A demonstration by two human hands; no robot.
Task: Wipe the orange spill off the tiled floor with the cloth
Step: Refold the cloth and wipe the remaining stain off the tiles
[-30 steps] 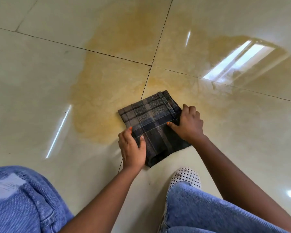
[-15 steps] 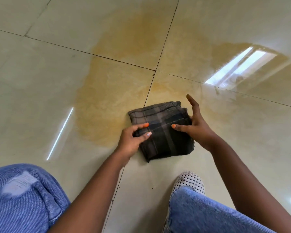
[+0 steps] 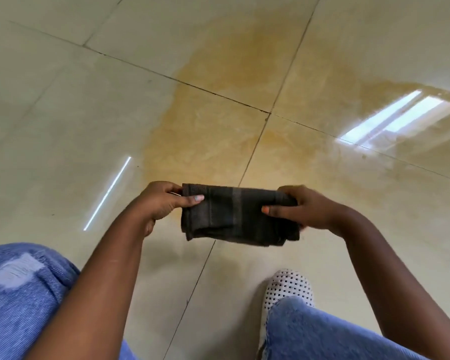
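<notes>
Cloth (image 3: 234,216), dark plaid and folded into a thick pad, hangs between the left hand (image 3: 161,201) and right hand (image 3: 307,209), each pinching an end, just above the floor at the orange spill's (image 3: 218,120) near edge, probably readied for wiping.
</notes>
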